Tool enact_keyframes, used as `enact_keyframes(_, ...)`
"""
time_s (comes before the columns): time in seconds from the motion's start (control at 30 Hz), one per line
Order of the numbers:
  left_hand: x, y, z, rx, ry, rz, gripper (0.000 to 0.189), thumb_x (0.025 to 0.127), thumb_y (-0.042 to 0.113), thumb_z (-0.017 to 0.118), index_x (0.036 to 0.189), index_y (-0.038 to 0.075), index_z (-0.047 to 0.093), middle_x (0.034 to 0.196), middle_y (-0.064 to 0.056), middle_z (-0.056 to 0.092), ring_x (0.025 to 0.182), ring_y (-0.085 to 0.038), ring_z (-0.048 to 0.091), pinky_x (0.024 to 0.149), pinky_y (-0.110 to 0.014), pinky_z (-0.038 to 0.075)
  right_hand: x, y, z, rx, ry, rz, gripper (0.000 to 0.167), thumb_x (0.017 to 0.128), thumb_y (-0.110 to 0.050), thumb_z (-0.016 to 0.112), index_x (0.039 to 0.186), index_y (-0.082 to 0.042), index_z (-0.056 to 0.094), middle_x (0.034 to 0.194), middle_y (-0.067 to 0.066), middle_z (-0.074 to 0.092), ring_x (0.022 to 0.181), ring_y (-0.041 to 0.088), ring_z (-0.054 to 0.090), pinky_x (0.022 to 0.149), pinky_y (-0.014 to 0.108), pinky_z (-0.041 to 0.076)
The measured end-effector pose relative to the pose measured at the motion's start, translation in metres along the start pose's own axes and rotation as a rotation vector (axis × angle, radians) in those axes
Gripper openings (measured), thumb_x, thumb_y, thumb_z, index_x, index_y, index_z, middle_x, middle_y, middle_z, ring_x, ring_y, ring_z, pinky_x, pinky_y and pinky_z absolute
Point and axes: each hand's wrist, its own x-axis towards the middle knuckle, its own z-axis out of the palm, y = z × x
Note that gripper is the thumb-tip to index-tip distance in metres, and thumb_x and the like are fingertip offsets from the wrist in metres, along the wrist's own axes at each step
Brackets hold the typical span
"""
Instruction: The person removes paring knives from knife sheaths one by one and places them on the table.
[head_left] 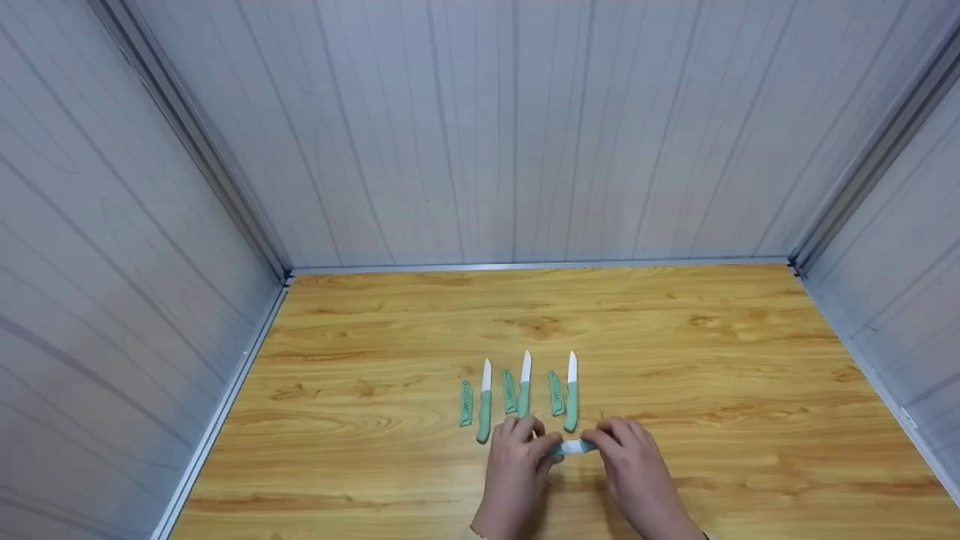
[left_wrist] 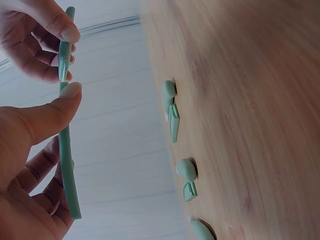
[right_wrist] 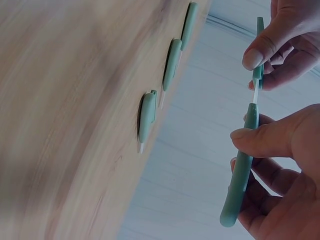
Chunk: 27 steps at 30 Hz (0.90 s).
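Observation:
Low in the head view, my right hand [head_left: 634, 469] grips the green handle [right_wrist: 240, 175] of a small knife. Thumb and fingers of my left hand [head_left: 514, 461] pinch a slim green sheath [left_wrist: 68, 170]. A short stretch of white blade [head_left: 572, 447] shows between the hands, in line with the sheath; the rest of it is hidden at the sheath's end. Both pieces are held above the table. Beyond the hands lie three knives with white blades, the left [head_left: 484, 412], middle [head_left: 525, 386] and right [head_left: 572, 397], blades pointing away.
Each lying knife has a green sheath to its left: the left [head_left: 466, 405], middle [head_left: 509, 391] and right [head_left: 556, 393]. They rest on a wood-grain table [head_left: 360, 442]. Pale panels stand around it, a back wall [head_left: 525, 135] and side walls.

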Motion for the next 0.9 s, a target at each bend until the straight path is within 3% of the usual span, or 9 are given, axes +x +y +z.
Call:
enact_keyframes(0.3, 0.0007, 0.0015, -0.0018, 0.006, -0.045, -0.046, 0.017, 0.074, 0.024, 0.081, 0.09, 0.025, 0.076, 0.091, 0.01, 0.052, 0.083, -0.01, 0.042, 0.073, -0.027, 0.037, 0.0004, 0.0011, -0.0012, -0.014, -0.014, 0.005, 0.031, 0.078, 0.009, 0.072, 0.097, -0.015, 0.071, 0.098, -0.004, 0.057, 0.091, 0.017, 0.052, 0.08, 0.041, 0.048)
enact_keyframes(0.63, 0.0015, 0.0018, -0.0029, -0.013, -0.035, -0.072, 0.015, 0.075, 0.024, 0.08, 0.09, 0.023, 0.077, 0.09, 0.01, 0.052, 0.083, -0.01, 0.043, 0.072, -0.026, 0.037, 0.0017, 0.002, -0.0045, -0.003, -0.016, -0.001, 0.032, 0.078, 0.01, 0.071, 0.097, -0.015, 0.071, 0.097, -0.004, 0.056, 0.09, 0.018, 0.053, 0.081, 0.042, 0.047)
enact_keyframes(0.9, 0.0015, 0.0015, -0.0024, -0.013, -0.006, -0.046, 0.014, 0.074, 0.025, 0.08, 0.088, 0.022, 0.077, 0.09, 0.01, 0.051, 0.083, -0.01, 0.043, 0.072, -0.026, 0.037, 0.0015, 0.0032, -0.0043, -0.005, 0.009, -0.01, 0.034, 0.075, 0.011, 0.073, 0.095, -0.015, 0.071, 0.096, -0.004, 0.056, 0.09, 0.017, 0.054, 0.078, 0.041, 0.048)
